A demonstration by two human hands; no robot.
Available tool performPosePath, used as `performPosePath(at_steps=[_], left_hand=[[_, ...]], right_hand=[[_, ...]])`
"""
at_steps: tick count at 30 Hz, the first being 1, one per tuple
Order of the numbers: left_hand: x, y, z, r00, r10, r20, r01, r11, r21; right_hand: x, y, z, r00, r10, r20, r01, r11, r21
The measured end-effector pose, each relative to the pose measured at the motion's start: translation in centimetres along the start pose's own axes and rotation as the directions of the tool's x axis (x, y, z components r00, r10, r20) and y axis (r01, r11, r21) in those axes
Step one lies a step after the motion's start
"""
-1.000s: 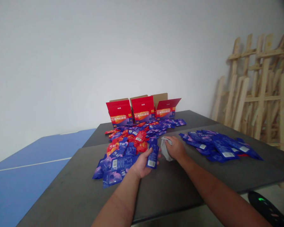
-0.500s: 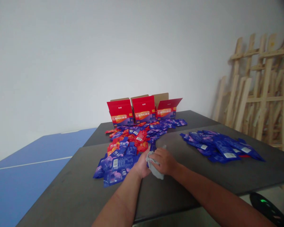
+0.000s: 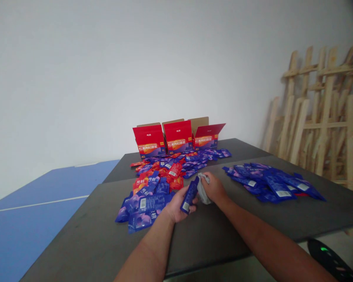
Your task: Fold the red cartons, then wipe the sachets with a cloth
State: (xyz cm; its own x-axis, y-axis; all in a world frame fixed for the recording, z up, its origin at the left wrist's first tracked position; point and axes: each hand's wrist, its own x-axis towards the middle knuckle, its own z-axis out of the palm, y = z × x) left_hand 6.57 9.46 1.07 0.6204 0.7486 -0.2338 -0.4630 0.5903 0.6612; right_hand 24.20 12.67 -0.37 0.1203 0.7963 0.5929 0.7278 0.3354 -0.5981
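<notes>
Here's the dark table (image 3: pixel 76 235) with three open red cartons (image 3: pixel 178 137) lined up at its far end, their insides out of view. A big heap of blue and red sachets (image 3: pixel 153 188) sprawls left of centre, and that's the bulk of the work left on show, while a smaller pile of blue sachets (image 3: pixel 270 184) sits well over to the right. In the near middle, the left hand (image 3: pixel 176 207) is curled closed around a tilted blue sachet (image 3: pixel 190 194), and the right hand (image 3: pixel 214 188) is closed on a bunched grey cloth (image 3: pixel 203 190), pressed right against the sachet's upper end.
</notes>
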Motion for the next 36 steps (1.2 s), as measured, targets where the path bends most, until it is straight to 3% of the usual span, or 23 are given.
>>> performPosePath(at_steps=[4, 8, 10, 13, 15, 16, 18, 21, 30, 34, 36], left_hand=[[0.2, 0.9, -0.2, 0.982, 0.173, -0.072, -0.182, 0.973, -0.145], [1.0, 1.5, -0.7, 0.895, 0.332, -0.296, -0.385, 0.912, -0.140], [1.3, 1.4, -0.9, 0.863, 0.406, -0.300, -0.451, 0.888, -0.094], [1.5, 0.8, -0.9, 0.854, 0.478, -0.204, -0.489, 0.872, -0.006], [1.5, 0.4, -0.8, 0.867, 0.476, -0.145, -0.475, 0.879, 0.045], [1.5, 0.2, -0.7, 0.877, 0.466, -0.119, -0.462, 0.885, 0.065], [1.4, -0.1, -0.4, 0.892, 0.447, -0.073, -0.440, 0.893, 0.090], [1.3, -0.2, -0.2, 0.903, 0.429, -0.027, -0.424, 0.899, 0.112], [1.1, -0.7, -0.3, 0.945, 0.328, -0.011, -0.323, 0.935, 0.144], [1.0, -0.4, -0.1, 0.945, 0.323, -0.041, -0.315, 0.939, 0.136], [1.0, -0.2, 0.0, 0.933, 0.353, -0.071, -0.346, 0.933, 0.101]], right_hand=[[0.2, 0.4, -0.4, 0.998, 0.027, -0.050, -0.026, 0.999, 0.026], [-0.4, -0.2, -0.8, 0.975, -0.194, -0.105, 0.204, 0.975, 0.090], [-1.0, -0.7, -0.9, 0.922, -0.381, -0.064, 0.386, 0.917, 0.102], [-1.7, -1.2, -0.7, 0.785, -0.616, 0.074, 0.609, 0.788, 0.096], [-1.9, -1.4, -0.5, 0.710, -0.687, 0.154, 0.685, 0.725, 0.075], [-1.9, -1.4, -0.4, 0.696, -0.697, 0.176, 0.700, 0.712, 0.055], [-1.8, -1.3, -0.2, 0.714, -0.674, 0.190, 0.687, 0.727, -0.002], [-1.5, -1.0, -0.1, 0.781, -0.596, 0.188, 0.617, 0.784, -0.076], [-0.4, 0.3, -0.3, 0.948, -0.287, 0.138, 0.310, 0.931, -0.192], [0.2, 1.5, -0.3, 0.981, -0.110, 0.163, 0.148, 0.958, -0.244], [0.3, 1.8, -0.3, 0.974, -0.082, 0.211, 0.136, 0.956, -0.260]])
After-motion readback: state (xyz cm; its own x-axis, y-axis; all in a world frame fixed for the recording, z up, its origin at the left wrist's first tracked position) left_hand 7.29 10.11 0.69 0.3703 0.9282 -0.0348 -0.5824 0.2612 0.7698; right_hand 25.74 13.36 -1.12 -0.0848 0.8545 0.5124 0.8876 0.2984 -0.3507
